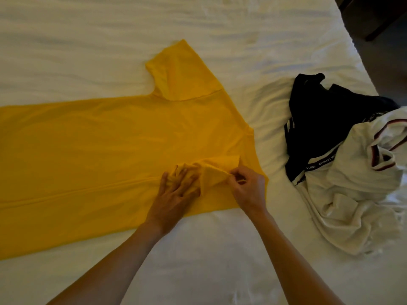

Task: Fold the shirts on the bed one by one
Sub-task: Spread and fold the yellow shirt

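Head view: yellow shirt (105, 137) flat mid-bed (88, 40), long axis running left-right, collar end right; near sleeve bunched under both hands. Left hand (174, 194) presses cloth, right hand (247, 186) pinches sleeve edge; unfolded pile (343, 159) near right edge

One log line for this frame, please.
fold near sleeve | yellow shirt flat on bed | left hand presses sleeve | right hand pinches sleeve | pile waiting
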A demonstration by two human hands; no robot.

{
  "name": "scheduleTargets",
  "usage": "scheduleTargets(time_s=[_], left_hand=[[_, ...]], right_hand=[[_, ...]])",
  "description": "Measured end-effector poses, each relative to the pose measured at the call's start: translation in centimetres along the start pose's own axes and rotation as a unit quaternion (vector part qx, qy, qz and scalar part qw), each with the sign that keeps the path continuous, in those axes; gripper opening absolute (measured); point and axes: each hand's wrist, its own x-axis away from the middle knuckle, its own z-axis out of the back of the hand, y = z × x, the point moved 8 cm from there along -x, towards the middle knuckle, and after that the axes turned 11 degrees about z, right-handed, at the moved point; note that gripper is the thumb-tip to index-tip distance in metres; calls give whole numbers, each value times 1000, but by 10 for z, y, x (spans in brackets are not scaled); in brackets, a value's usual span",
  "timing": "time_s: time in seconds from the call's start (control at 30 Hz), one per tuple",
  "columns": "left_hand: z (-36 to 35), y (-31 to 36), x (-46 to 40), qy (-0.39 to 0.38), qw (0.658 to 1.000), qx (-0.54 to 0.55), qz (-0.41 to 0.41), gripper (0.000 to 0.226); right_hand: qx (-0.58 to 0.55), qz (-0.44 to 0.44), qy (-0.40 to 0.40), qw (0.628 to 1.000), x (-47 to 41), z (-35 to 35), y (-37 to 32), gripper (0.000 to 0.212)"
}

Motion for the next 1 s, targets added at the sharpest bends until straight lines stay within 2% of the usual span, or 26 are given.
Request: scheduleTargets(time_s=[0.1,0.17,0.3,0.37,0.43,0.5,0.53,0.57,0.6,0.63,0.7,0.77,0.83,0.93,1.0], left_hand=[[6,-5,0,36,998,39,17,41],[17,-9,-2,77,995,56,30,31],[46,-18,-14,150,981,116,35,23],[59,-32,-17,187,960,182,103,24],[59,-51,-8,206,903,261,273,35],[44,-60,18,207,796,340,457,40],[32,-57,32,195,735,373,531,31],[18,-51,43,160,684,400,589,18],[5,-41,49,108,649,413,629,16],[-3,-31,49,69,640,414,644,29],[-9,-19,43,41,640,413,646,49],[-10,-15,29,32,643,402,651,59],[-14,-18,14,14,626,405,666,66],[-19,-26,-2,0,576,450,682,59],[-18,-32,-7,-5,575,460,677,47]], right_hand=[[-16,-25,-43,999,36,-8,17,13],[-33,-27,-41,998,49,-10,19,13],[-109,-83,34,990,54,-7,22,23],[-196,-119,67,971,55,-8,20,18],[-224,-123,62,965,55,-11,16,24],[-185,-111,79,973,58,-7,18,24],[-155,-108,97,977,61,-3,22,22],[-115,-102,104,983,63,0,27,19],[-67,-91,93,989,64,1,30,16],[-12,-77,62,995,65,-2,33,14],[62,-52,-11,997,66,-13,37,10],[80,-49,-39,995,66,-17,43,14],[75,-51,-41,995,65,-16,45,17],[74,-39,-62,995,64,-18,40,33],[65,-49,-73,994,64,-18,38,38]])
